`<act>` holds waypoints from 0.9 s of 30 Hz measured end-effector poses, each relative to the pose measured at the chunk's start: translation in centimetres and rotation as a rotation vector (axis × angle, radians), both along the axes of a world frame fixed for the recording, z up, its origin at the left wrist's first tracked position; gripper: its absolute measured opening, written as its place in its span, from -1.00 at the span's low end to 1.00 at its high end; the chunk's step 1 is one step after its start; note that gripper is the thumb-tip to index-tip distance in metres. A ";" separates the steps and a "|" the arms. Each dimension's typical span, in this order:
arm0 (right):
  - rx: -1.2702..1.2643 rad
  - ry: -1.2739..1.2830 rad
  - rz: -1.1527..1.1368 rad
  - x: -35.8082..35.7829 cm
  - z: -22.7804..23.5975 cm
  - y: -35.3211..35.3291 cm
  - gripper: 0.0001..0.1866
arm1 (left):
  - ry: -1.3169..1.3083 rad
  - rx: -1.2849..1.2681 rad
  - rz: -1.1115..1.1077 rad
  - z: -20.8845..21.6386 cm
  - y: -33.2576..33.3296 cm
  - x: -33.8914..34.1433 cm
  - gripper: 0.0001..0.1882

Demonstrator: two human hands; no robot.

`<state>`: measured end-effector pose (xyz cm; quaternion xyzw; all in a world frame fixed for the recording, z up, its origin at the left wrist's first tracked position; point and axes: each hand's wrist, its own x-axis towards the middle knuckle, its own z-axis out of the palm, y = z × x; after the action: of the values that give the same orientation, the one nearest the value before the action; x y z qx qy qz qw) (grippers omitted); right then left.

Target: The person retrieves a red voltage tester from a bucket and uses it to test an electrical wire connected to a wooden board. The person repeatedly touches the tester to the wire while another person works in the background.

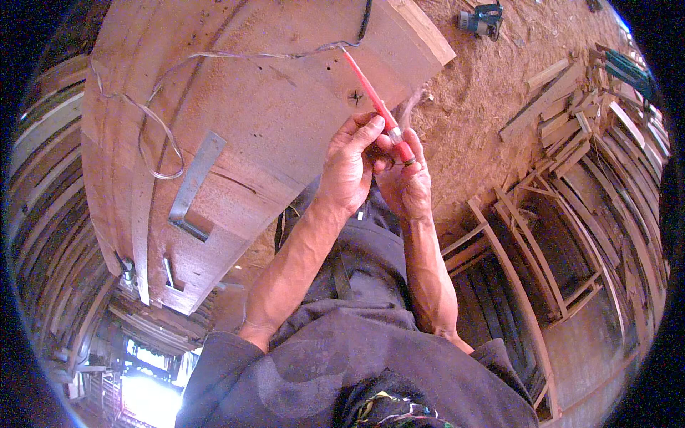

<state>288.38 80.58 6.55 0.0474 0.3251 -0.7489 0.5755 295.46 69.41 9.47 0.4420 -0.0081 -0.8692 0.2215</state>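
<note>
A slim red stick-like thing (369, 91) tapers toward its far tip and has a pale band and a thicker red end near my right fingers; its kind I cannot make out. My left hand (349, 160) pinches its middle between thumb and fingers. My right hand (408, 182) closes around the thicker end, some of its fingers hidden behind the left. Both hands are raised near the right edge of a large wooden board (278, 107). Close to the red tip, a thin clear wire (228, 54) loops leftward across the board.
A metal carpenter's square (200, 182) and a smaller square (171, 277) lie on the board. A handheld power tool (480, 21) sits on the sawdust-covered ground. Wood offcuts (564, 128) are piled at right, near wooden frames (514, 264). Long planks (53, 192) line the left.
</note>
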 end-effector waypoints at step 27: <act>-0.006 -0.058 -0.041 0.0 -0.1 -0.3 -0.34 | 0.038 -0.019 -0.050 -1.2 0.1 0.2 -0.80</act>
<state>288.38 80.30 6.46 0.0740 0.3052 -0.7597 0.5695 295.68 69.48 8.24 0.4231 -0.0233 -0.8825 0.2040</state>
